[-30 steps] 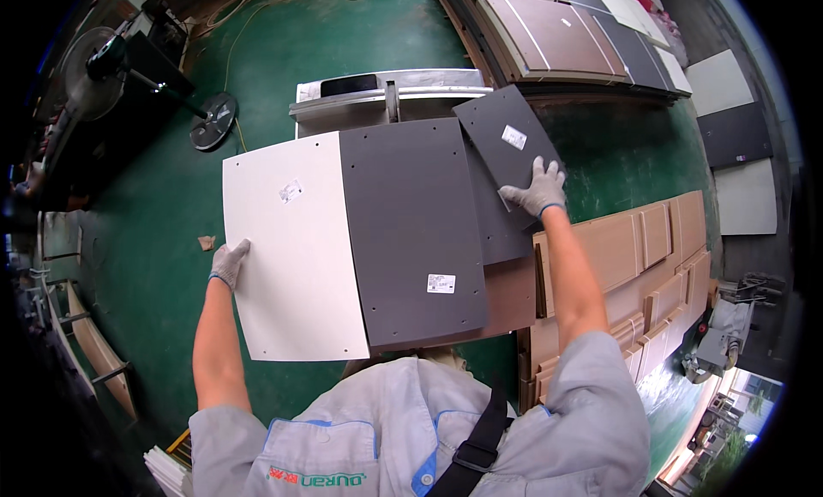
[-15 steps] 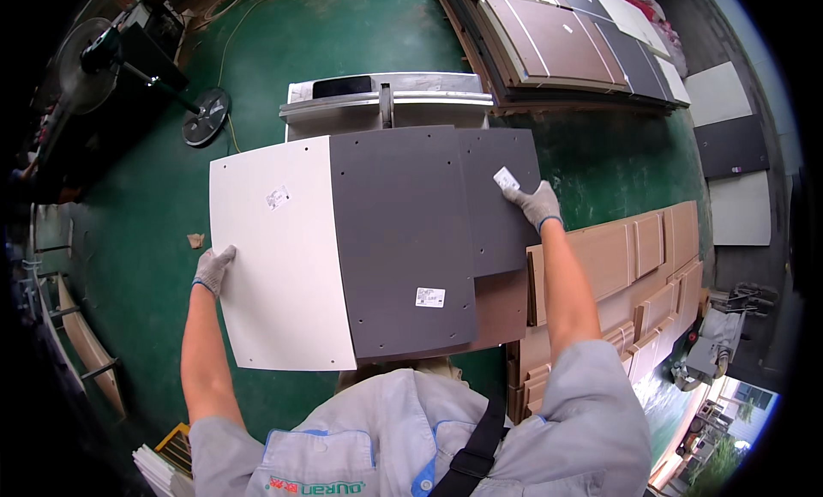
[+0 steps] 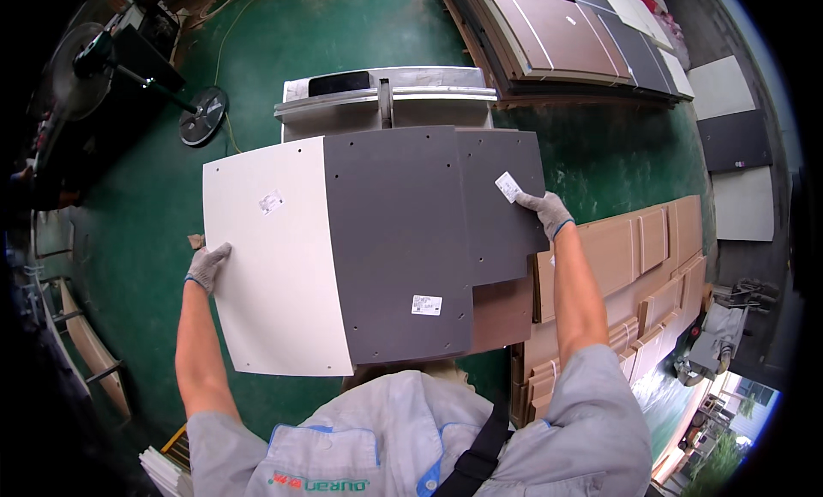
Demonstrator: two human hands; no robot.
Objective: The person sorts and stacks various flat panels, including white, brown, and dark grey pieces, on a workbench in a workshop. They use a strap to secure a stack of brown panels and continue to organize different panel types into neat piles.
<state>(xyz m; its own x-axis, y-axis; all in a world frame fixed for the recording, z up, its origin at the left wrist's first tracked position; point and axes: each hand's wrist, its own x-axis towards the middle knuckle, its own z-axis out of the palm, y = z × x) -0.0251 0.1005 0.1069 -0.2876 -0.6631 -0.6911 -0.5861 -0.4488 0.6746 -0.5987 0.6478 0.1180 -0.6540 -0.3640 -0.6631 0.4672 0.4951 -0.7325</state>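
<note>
My left hand (image 3: 207, 267), in a grey knitted glove, grips the left edge of a white panel (image 3: 279, 283), thumb on top and fingers beneath. Beside the white panel lies a large dark grey panel (image 3: 394, 231) with a white label and small holes near its corners. My right hand (image 3: 547, 212), gloved too, holds the right edge of a smaller dark grey panel (image 3: 501, 222), its thumb beside a white label (image 3: 507, 186). Below that panel part of a brown panel (image 3: 504, 313) shows. Whether the panels are joined or only overlap, I cannot tell.
A metal-edged machine or stand (image 3: 386, 102) is just beyond the panels. Strapped panel stacks (image 3: 557, 42) stand far right, brown boards (image 3: 591, 265) at right. A pedestal fan (image 3: 203, 115) stands on the green floor (image 3: 283, 34) at far left, with a cable nearby.
My right hand has shifted slightly right and down with the smaller grey panel's edge. My left hand and the white panel sit slightly further left. Both grips stay the same.
</note>
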